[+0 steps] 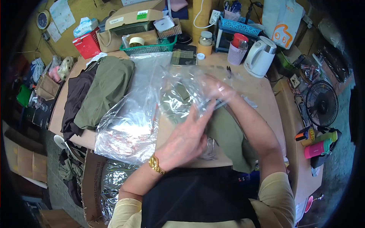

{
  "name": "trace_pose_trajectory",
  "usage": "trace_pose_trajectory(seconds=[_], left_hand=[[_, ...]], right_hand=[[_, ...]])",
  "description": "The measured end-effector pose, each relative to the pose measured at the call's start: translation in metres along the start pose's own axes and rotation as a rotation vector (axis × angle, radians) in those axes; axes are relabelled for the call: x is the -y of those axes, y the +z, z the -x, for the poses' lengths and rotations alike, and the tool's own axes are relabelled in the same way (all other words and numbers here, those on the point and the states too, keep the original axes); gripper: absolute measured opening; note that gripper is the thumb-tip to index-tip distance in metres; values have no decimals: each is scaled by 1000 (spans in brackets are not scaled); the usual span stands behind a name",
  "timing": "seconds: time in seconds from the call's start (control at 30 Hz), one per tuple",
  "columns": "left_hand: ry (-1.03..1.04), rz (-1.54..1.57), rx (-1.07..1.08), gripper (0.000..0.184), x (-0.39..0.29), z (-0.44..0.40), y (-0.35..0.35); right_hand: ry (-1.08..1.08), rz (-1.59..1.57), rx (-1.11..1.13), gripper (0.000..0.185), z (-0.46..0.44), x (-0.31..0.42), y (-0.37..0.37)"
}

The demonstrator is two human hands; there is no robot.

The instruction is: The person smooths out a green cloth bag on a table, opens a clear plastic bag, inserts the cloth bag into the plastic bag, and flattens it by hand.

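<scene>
An olive-green garment (231,137) lies in front of me, its upper part under or inside a clear plastic bag (182,81) and its lower end hanging over the table's front edge. My left hand (186,138), with a gold watch at the wrist, grips the bag's near edge between its fingers. Beyond it, my right hand (218,90) is at the bag's right side, with plastic over it. Motion blur and glare hide the right fingers, so their grip is unclear.
Flat clear plastic bags (129,125) lie to the left, beside a folded olive garment (106,89) and a dark garment (78,100). A white electric kettle (260,57), a lilac cup (236,54) and a green basket (148,49) stand at the back. A black fan (321,102) is at the right.
</scene>
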State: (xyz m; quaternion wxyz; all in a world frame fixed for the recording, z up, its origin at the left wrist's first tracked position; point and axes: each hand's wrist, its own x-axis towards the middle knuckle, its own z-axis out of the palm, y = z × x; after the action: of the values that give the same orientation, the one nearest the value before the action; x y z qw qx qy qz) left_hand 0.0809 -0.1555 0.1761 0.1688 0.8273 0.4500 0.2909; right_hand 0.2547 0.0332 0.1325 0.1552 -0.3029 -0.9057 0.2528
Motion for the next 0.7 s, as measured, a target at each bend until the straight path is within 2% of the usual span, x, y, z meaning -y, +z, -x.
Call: trace_pose_trajectory(seconds=[0.07,0.1,0.13,0.17,0.2,0.23,0.27,0.33,0.37,0.4,0.47,0.5,0.57,0.6,0.67,0.7], left_hand=[[-6,164,110,85,1,11,2],[-30,158,112,86,-2,13,-3],[-35,160,116,86,-4,17,-6],[-77,153,101,86,-5,21,-10],[-117,144,84,87,-6,25,-15],[-120,141,82,87,-7,30,-22],[-143,105,65,87,-8,36,-28],[-173,69,41,86,-5,50,-34],[-237,-6,39,85,-4,58,-35],[-300,-82,36,84,-2,64,-38],[-309,-59,15,83,4,68,-40],[-306,-77,27,83,6,68,-40],[-306,-98,41,83,9,67,-40],[-321,-79,60,83,10,65,-39],[-339,-55,77,82,11,62,-35],[-332,-39,81,82,12,60,-33]], right_hand=[[-160,231,-296,31,0,32,-7],[-80,431,-342,34,-12,22,7],[-78,426,-339,34,-20,39,6],[8,357,-86,36,-28,56,2],[91,285,165,38,-31,75,-8],[23,37,222,48,-24,85,-21],[18,37,226,48,-25,76,-21],[17,-513,366,50,-33,34,-12],[-52,-856,235,54,-31,-10,2],[-54,-857,242,54,-37,-11,-4],[29,-267,112,44,-49,-12,-15],[26,-267,116,44,-45,0,-16],[242,832,-265,29,-26,42,-9],[241,831,-265,29,-23,60,0],[311,1093,58,35,-19,86,16],[310,1094,63,35,-15,79,26]])
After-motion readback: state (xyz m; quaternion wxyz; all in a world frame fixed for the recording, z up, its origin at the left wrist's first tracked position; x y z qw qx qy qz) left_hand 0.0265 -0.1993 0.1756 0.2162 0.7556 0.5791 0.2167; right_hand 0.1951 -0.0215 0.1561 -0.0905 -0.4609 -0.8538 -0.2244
